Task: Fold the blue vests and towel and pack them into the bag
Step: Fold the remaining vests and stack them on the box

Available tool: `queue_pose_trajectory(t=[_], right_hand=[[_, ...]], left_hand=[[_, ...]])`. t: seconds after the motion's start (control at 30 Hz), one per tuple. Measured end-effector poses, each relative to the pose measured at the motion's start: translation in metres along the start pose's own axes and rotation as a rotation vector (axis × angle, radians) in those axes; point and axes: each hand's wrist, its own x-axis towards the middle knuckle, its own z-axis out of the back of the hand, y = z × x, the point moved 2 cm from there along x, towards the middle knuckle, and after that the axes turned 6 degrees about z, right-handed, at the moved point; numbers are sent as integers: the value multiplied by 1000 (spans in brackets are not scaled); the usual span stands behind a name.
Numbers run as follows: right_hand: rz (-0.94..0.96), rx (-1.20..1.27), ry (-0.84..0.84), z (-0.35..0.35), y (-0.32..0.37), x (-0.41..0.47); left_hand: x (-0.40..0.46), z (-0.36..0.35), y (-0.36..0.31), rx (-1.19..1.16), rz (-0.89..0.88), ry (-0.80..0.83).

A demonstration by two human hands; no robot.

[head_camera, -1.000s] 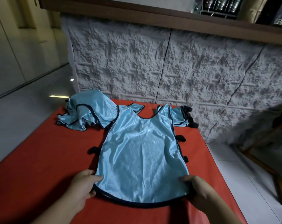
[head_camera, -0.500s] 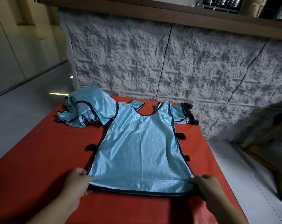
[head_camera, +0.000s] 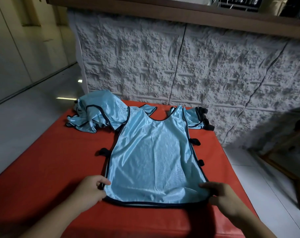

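Note:
A shiny light-blue vest (head_camera: pixel 152 152) with dark trim and black side tabs lies spread flat on the red table (head_camera: pixel 51 160), neck hole towards the wall. My left hand (head_camera: pixel 91 189) pinches its bottom left corner. My right hand (head_camera: pixel 221 196) grips its bottom right corner. A crumpled heap of blue vests (head_camera: pixel 97 114) sits at the table's far left, partly overlapping the flat vest's shoulder. More folded blue fabric (head_camera: pixel 195 117) with black tabs lies at the far right. I see no towel and no bag.
A rough white textured wall (head_camera: pixel 180 66) under a wooden counter stands right behind the table. A wooden chair frame (head_camera: pixel 286 169) stands on the tiled floor to the right. Pale floor and cupboard doors lie to the left.
Both hands stayed on the vest's bottom corners and tugged the hem. The hem went from curved to straight, then settled slightly curved, with the fabric lying smoother.

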Motion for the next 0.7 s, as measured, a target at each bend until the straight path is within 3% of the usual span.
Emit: queue_pose_trajectory(t=[0.1,0.2,0.3,0.5,0.6,0.7], right_hand=[[58,-276,52,-4,-8,3],[119,-507,-28,-11,-12,8],[181,-528,-139,-12,-9,10],[322,-639,-271,4,7,0],[414,-680,-223,17,26,-11],[386,-626,-140,29,49,-28]], left_hand=[[1,2,7,171,-85,7],[7,4,10,226,-200,-192],[8,8,5,221,-281,-311],[-5,33,-15,344,-458,-199],[-17,53,-29,408,-541,-119],[-29,69,-43,372,-564,-81]])
